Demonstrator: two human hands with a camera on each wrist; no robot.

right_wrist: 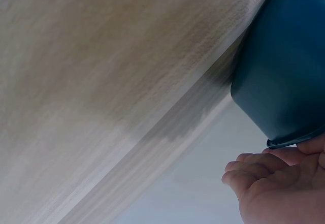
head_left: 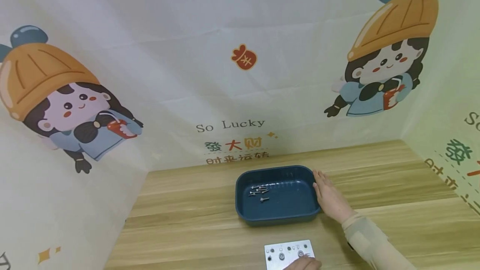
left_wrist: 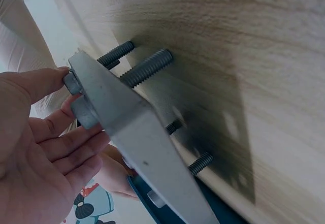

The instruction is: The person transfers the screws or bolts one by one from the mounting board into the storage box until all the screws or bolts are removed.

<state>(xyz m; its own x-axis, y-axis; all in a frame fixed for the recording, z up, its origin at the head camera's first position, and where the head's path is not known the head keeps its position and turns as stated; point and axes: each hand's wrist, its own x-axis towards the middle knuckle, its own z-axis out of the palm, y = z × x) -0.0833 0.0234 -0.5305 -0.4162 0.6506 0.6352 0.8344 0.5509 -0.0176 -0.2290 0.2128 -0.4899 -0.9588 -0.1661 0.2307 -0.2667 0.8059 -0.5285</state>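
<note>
A silvery metal plate (head_left: 275,250) with holes and bolts lies near the bottom of the head view. My left hand (head_left: 304,264) is over its near right part. Close up in the left wrist view, threaded bolt shanks (left_wrist: 148,67) stick out under the plate, above the wooden surface. The left thumb and fingers pinch around a bolt head (left_wrist: 73,83) on the plate's upper face. Farther back, my right hand (head_left: 331,198) rests against the right side of a dark blue tray (head_left: 277,221), fingers lying along its rim (right_wrist: 294,138). Several loose bolts (head_left: 259,191) lie inside the tray, toward its left.
Beneath the tray and plate is a wood-grain tabletop (head_left: 180,216). A pale printed cloth (head_left: 180,74) with cartoon figures hangs behind it and along both sides. The tray stands between the plate and the back cloth.
</note>
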